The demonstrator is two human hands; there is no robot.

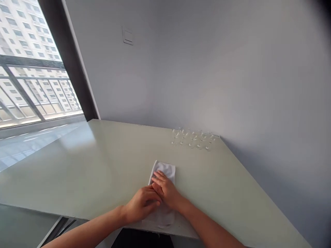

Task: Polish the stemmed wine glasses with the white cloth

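Lightly, fingers (158, 179) half-curled, resting on white cloth (165, 169)

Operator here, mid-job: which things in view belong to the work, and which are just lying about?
Part of the work:
the left hand and right hand, both on the white cloth folded on the table

Just lying about:
row of clear glasses, untouched
pale countertop
wall switch
window

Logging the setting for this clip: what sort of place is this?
Probably a room high in an apartment or office building: a large window with a metal railing looks onto residential tower blocks, and a wall switch sits above a pale countertop.
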